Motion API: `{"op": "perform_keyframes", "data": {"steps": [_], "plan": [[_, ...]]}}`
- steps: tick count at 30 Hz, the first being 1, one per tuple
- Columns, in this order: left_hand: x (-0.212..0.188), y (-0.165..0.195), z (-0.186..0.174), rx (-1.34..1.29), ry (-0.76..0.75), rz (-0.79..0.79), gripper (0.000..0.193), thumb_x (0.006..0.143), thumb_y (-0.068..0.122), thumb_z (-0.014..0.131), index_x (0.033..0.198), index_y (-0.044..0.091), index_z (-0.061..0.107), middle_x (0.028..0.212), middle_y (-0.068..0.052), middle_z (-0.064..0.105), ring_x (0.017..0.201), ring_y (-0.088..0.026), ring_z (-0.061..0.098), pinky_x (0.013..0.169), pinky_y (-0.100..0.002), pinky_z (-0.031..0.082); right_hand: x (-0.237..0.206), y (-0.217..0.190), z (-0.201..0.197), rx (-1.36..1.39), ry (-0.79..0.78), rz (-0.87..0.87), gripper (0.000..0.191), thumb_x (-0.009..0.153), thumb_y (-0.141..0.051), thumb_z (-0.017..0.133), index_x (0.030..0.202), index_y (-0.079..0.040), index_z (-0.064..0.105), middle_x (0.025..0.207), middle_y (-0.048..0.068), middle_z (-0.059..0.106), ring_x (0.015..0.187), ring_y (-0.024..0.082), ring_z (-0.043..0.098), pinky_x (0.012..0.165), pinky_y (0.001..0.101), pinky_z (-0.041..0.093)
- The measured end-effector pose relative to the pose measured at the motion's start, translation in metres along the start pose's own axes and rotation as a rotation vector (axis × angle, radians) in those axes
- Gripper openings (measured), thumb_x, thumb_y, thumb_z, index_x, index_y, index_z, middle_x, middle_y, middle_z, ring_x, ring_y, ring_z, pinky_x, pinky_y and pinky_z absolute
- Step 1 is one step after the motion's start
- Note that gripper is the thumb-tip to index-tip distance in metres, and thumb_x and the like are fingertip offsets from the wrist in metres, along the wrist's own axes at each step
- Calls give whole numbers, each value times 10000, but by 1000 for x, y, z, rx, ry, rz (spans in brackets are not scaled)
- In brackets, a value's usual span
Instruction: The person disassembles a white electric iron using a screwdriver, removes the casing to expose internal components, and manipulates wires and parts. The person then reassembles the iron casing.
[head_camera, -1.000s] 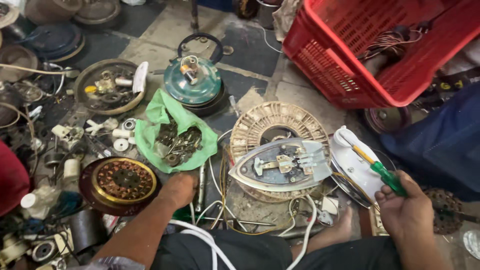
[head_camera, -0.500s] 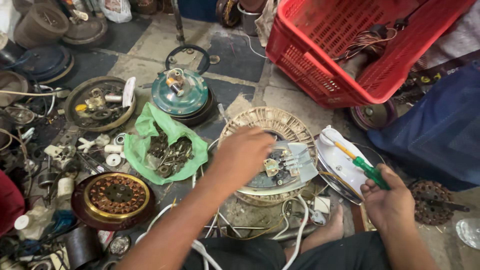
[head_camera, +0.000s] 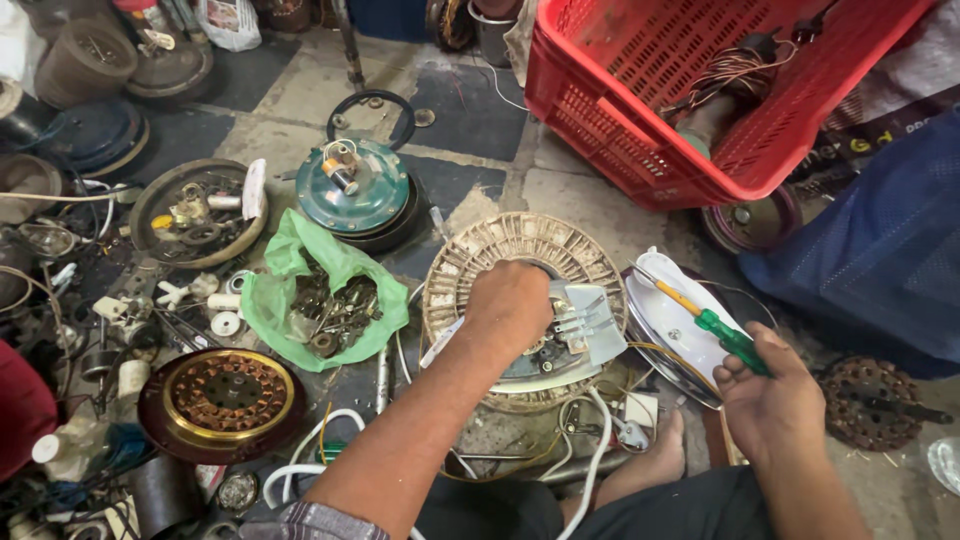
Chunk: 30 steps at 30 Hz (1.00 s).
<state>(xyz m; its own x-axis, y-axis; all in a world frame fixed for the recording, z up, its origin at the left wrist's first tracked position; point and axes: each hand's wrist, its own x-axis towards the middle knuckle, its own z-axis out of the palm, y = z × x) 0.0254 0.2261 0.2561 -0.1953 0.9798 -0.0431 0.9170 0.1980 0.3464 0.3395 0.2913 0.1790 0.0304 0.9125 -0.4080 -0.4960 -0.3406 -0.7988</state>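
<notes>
My left hand (head_camera: 512, 300) rests closed on top of an opened clothes-iron base (head_camera: 580, 335), which lies on a round beige ribbed disc (head_camera: 520, 245). My right hand (head_camera: 768, 392) grips a green-and-yellow-handled screwdriver (head_camera: 712, 325) whose shaft points up-left over the white iron cover (head_camera: 668, 320). White and yellow wires (head_camera: 590, 470) trail from the iron toward me. Whether the left fingers pinch a part under the hand is hidden.
A green plastic bag of metal parts (head_camera: 330, 300) lies left of the iron. A teal fan motor (head_camera: 352, 188), a gold-rimmed copper rotor (head_camera: 228, 395), a red crate (head_camera: 700, 90), a rusty gear (head_camera: 870, 400) and scattered small parts surround me. My bare foot (head_camera: 650, 465) is below the iron.
My left hand rose from the floor near the rotor to the iron base and settled on it. The right hand kept holding the screwdriver.
</notes>
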Motion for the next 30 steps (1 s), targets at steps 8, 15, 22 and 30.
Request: {"op": "perform_keyframes", "data": {"steps": [8, 15, 22, 30], "plan": [[7, -10, -4, -129, -8, -38, 198, 887, 213, 661, 934, 59, 776, 993, -221, 726, 986, -397, 693, 884, -493, 548, 4, 3, 3, 32, -24, -18, 179, 1046, -198, 556, 1178, -107, 636, 984, 30, 599, 801, 157, 538, 760, 329, 467], [-33, -8, -24, -345, 480, 32, 210, 883, 291, 678, 869, 81, 681, 868, -164, 729, 847, -373, 705, 745, -500, 545, 19, 10, 2, 199, -46, 36, 188, 1055, -241, 571, 1179, -114, 633, 978, 33, 610, 801, 140, 530, 767, 306, 457], [-162, 19, 90, 108, -197, 172, 300, 922, 306, 583, 955, 70, 766, 995, -235, 702, 954, -420, 670, 832, -541, 526, -32, -7, -5, 48, -393, -267, 448, 1071, -231, 570, 1458, -6, 556, 1053, 120, 660, 793, 188, 596, 692, 347, 501], [-148, 29, 130, 257, -501, 10, 442, 1042, 383, 430, 1179, 95, 737, 1236, -185, 706, 1167, -366, 667, 975, -548, 466, -40, -64, -179, -1076, 152, -405, 578, 996, -130, 588, 1543, 25, 488, 1198, 192, 685, 913, 250, 691, 760, 385, 565]]}}
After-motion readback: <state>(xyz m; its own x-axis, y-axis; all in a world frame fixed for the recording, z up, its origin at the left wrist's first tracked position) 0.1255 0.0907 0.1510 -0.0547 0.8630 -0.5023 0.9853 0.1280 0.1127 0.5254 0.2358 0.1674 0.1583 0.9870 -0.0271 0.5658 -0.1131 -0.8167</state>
